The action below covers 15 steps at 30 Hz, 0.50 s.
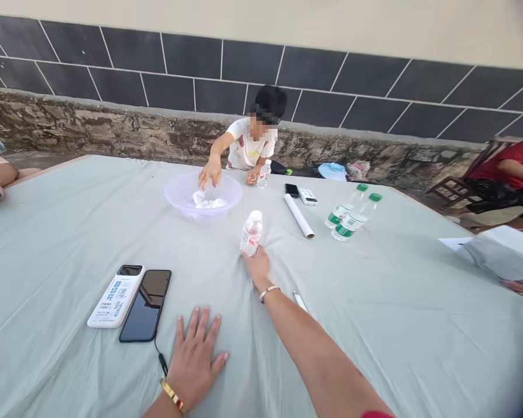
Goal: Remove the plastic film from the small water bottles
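My right hand point(258, 267) reaches out over the table with its fingers around the lower part of a small clear water bottle point(251, 232). The bottle has a white cap and a red-and-white label, and it stands nearly upright. My left hand point(194, 357) lies flat on the green-grey tablecloth point(226, 284), fingers spread, holding nothing. Left of it lie a black smartphone point(146, 305) with a dark strap and a white power bank point(115, 296). Beyond the bottle is a translucent purple basin point(178, 197) with crumpled white pieces point(207, 201) inside.
Across the table a person point(255, 139) holds one hand over the basin, near another small bottle point(264, 174). To the right are a white roll point(298, 216), two green-capped bottles point(353, 223), a phone point(292, 190) and a white device point(308, 197). A white pen-like stick point(299, 300) lies by my right forearm.
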Each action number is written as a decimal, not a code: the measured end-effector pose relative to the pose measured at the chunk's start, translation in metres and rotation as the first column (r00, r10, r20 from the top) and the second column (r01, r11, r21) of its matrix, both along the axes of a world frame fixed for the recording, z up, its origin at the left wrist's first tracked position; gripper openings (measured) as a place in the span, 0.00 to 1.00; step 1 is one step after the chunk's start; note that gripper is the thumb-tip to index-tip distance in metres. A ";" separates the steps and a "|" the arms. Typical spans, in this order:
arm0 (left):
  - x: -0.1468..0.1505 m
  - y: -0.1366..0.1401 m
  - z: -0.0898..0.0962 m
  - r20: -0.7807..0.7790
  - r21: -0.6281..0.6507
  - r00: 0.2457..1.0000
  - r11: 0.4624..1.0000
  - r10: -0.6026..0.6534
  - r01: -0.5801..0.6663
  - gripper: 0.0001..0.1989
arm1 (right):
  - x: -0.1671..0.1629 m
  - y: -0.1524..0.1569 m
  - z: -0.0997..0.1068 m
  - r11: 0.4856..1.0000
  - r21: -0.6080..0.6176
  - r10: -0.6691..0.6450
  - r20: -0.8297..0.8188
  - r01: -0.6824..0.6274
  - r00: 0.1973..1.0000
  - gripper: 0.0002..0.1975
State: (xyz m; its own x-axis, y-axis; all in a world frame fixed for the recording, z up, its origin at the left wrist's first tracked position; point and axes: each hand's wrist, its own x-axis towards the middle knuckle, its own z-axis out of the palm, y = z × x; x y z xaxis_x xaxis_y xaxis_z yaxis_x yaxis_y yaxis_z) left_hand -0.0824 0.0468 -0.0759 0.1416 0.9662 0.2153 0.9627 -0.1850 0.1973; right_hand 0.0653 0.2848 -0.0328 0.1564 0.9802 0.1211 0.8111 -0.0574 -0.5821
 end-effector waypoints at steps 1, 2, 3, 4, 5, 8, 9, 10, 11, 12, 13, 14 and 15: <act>-0.001 0.001 0.000 0.083 -0.039 0.996 0.999 0.017 -0.014 0.29 | 0.008 -0.027 0.000 0.999 0.011 0.031 -0.004 -0.031 1.000 0.17; 0.000 0.002 0.000 0.185 -0.073 0.982 0.997 0.047 -0.034 0.28 | 0.016 -0.055 -0.001 0.998 0.022 0.064 -0.008 -0.064 0.998 0.16; 0.002 0.002 0.002 0.310 -0.097 0.947 0.994 0.083 -0.055 0.28 | 0.022 -0.083 -0.002 0.996 0.030 0.087 -0.014 -0.087 0.996 0.16; 0.007 0.002 0.004 0.452 -0.116 0.885 0.991 0.115 -0.070 0.29 | 0.028 -0.111 -0.004 0.992 0.041 0.119 -0.025 -0.118 0.993 0.16; 0.013 0.002 0.009 0.599 -0.133 0.788 0.988 0.142 -0.077 0.30 | 0.032 -0.137 -0.007 0.986 0.059 0.156 -0.041 -0.153 0.987 0.17; 0.042 -0.003 0.025 0.907 -0.177 0.383 0.984 0.176 -0.033 0.35 | 0.038 -0.205 -0.017 0.971 0.128 0.215 -0.074 -0.204 0.974 0.18; 0.052 -0.005 0.031 0.943 -0.194 0.270 0.980 0.195 -0.031 0.36 | 0.039 -0.223 -0.021 0.963 0.155 0.236 -0.094 -0.220 0.967 0.19; 0.062 -0.008 0.035 0.959 -0.218 0.175 0.974 0.224 -0.056 0.36 | 0.040 -0.237 -0.023 0.955 0.181 0.261 -0.122 -0.237 0.958 0.19; 0.069 -0.010 0.039 0.966 -0.245 0.063 0.967 0.249 -0.067 0.33 | 0.042 -0.248 -0.025 0.944 0.199 0.295 -0.160 -0.262 0.942 0.20; 0.074 -0.013 0.042 0.961 -0.273 -0.059 0.960 0.270 -0.064 0.29 | 0.045 -0.257 -0.026 0.933 0.214 0.334 -0.210 -0.290 0.919 0.21; 0.077 -0.016 0.043 0.943 -0.295 -0.176 0.954 0.283 -0.047 0.25 | 0.048 -0.262 -0.026 0.921 0.228 0.372 -0.271 -0.316 0.888 0.23; 0.078 -0.019 0.043 0.911 -0.308 -0.292 0.951 0.292 -0.011 0.23 | 0.051 -0.266 -0.025 0.909 0.238 0.407 -0.337 -0.341 0.849 0.24; 0.077 -0.021 0.043 0.865 -0.319 -0.399 0.947 0.306 0.034 0.22 | 0.055 -0.268 -0.023 0.898 0.243 0.437 -0.405 -0.367 0.803 0.25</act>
State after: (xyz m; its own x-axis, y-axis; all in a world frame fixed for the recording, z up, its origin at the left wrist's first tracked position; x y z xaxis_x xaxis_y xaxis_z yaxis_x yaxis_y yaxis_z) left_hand -0.0052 0.0254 -0.0331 -0.2206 0.9374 -0.2694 -0.5714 0.0997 0.8146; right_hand 0.1198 0.0172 -0.0561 -0.1771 0.9431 0.2815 0.3992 0.3303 -0.8553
